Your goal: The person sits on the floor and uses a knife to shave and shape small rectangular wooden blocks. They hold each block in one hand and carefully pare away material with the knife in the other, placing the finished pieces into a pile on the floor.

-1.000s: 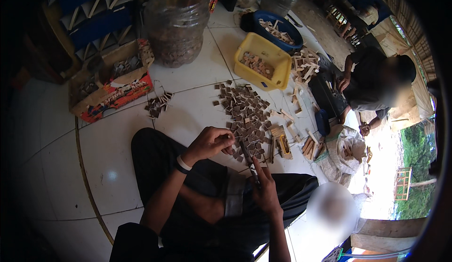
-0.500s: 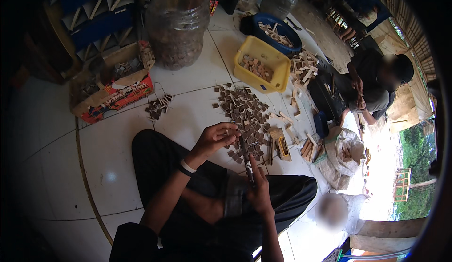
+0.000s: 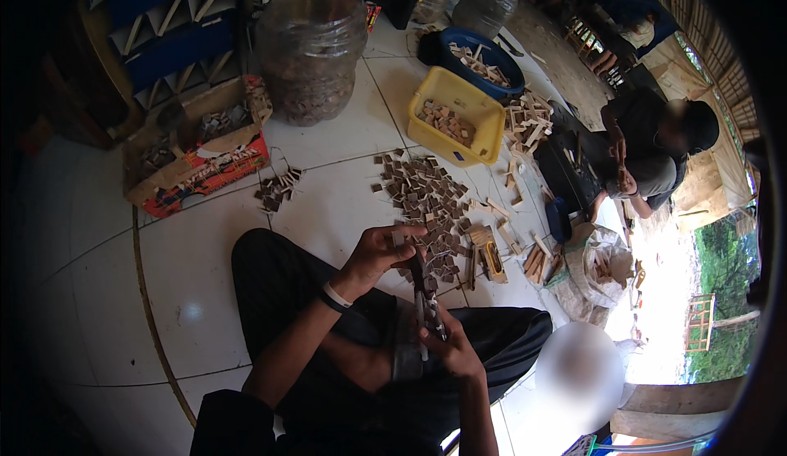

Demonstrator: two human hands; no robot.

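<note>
My right hand (image 3: 456, 353) grips a dark pliers-like tool (image 3: 420, 288) with its handles spread apart, held over my crossed legs. My left hand (image 3: 373, 255) is closed at the tool's upper end, thumb and fingers bent together. A small greyish piece seems to show between those fingers, too blurred to name. Just beyond both hands, a spread of small brown square tiles (image 3: 426, 194) with pale edges lies on the floor. Beside its right edge rests a small wooden block with a yellow part (image 3: 492, 258).
A yellow tub (image 3: 493, 120) of small pieces and a blue basin (image 3: 515, 75) of wood strips stand ahead. To the left are a red carton (image 3: 205, 181), a small pile of pieces (image 3: 279, 190) and a clear plastic drum (image 3: 310, 54). Another person (image 3: 656, 145) sits at right near a sack (image 3: 586, 280).
The tool's handles have opened apart and it has tilted more upright. My left hand has shifted slightly downward, its fingers still at the tool's upper end.
</note>
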